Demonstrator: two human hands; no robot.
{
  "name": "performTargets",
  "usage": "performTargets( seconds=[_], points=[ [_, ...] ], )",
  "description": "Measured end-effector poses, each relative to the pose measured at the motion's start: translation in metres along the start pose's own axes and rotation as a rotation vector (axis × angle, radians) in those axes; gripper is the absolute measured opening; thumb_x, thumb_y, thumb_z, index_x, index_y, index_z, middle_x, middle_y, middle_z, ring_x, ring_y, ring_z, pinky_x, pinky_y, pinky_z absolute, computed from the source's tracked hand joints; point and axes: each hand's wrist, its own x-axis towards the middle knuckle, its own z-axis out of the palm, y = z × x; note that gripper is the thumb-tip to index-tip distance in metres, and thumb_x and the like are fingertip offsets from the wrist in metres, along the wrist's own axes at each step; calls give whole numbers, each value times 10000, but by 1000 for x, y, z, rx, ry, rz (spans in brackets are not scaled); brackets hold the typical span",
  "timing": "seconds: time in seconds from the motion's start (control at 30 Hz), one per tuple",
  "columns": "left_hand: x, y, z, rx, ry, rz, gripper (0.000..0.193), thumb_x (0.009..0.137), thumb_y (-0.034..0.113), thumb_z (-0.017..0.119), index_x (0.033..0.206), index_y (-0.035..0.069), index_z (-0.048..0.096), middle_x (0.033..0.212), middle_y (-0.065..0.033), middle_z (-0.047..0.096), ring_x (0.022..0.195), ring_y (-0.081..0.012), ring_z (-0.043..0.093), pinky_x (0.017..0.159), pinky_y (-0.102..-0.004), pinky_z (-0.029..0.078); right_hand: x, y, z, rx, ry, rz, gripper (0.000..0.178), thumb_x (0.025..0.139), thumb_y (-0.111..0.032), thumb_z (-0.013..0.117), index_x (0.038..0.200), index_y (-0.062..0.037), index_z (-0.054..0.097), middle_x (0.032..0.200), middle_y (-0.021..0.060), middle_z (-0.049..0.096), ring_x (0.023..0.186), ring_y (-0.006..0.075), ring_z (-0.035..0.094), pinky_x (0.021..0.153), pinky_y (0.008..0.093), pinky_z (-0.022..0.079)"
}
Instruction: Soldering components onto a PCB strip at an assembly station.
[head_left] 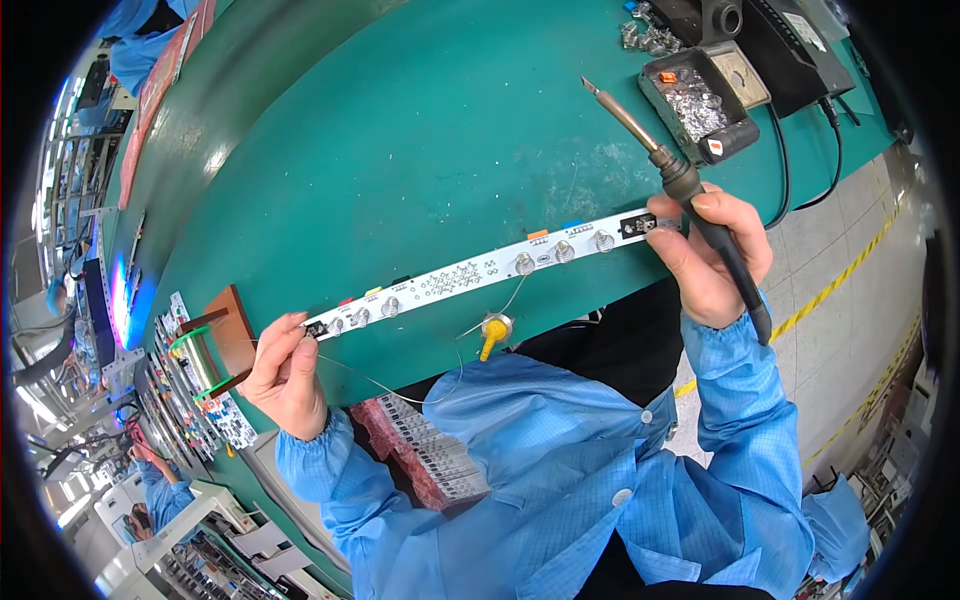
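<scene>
A long, narrow white circuit board [455, 281] with several coil springs on its face is held up between both hands, slanting up to the right. My left hand [284, 378] pinches its left end. My right hand [718, 252] grips the right end between thumb and fingers, and also holds a soldering iron [683, 183] whose tip points up and left, away from the board. A thin solder wire [375, 383] runs from beside my left hand and loops below the board. A round metal piece with a yellow plug [492, 336] is at the near table edge.
A solder spool [199, 362] on a brown stand is left of my left hand, near stacked circuit boards [168, 385]. On the green table [400, 150], a black tray [700, 110] of metal bits sits by a black soldering station [790, 50]. More boards [430, 450] lie in pink wrap below.
</scene>
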Motion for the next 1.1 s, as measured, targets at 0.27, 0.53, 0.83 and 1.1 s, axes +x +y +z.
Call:
performTargets(
  seconds=[0.27, 0.53, 0.83, 1.1],
  points=[
    [5, 4, 2, 34, -9, -6, 192, 727, -86, 682, 911, -31, 668, 1020, -199, 636, 959, -243, 610, 845, -301, 470, -3, -2, 1, -14, 41, 26, 492, 715, 134, 671, 1142, -53, 514, 1102, 200, 593, 962, 273, 611, 865, 397, 470],
    [-1, 21, 8, -47, 22, -15, 283, 700, -149, 654, 974, -75, 656, 1103, -210, 614, 940, -196, 623, 740, -224, 509, -7, -1, 4, -64, 91, 37, 490, 754, 131, 628, 1187, -56, 495, 1070, 191, 624, 1017, 252, 604, 869, 333, 478],
    [5, 38, 5, 9, -47, 78, 261, 693, -152, 649, 937, -61, 669, 1040, -186, 640, 873, -181, 635, 710, -238, 515, -7, 8, -12, -248, 120, 53, 430, 814, 71, 614, 1204, -66, 492, 1109, 204, 611, 1050, 242, 583, 898, 329, 448],
    [24, 63, 3, 219, -56, -82, 115, 781, -95, 594, 867, -47, 653, 747, -117, 653, 618, -163, 640, 569, -251, 509, -7, 3, 0, -225, 159, 58, 365, 895, -100, 557, 1236, -11, 464, 1103, 217, 608, 869, 167, 582, 795, 304, 477]
  ],
)
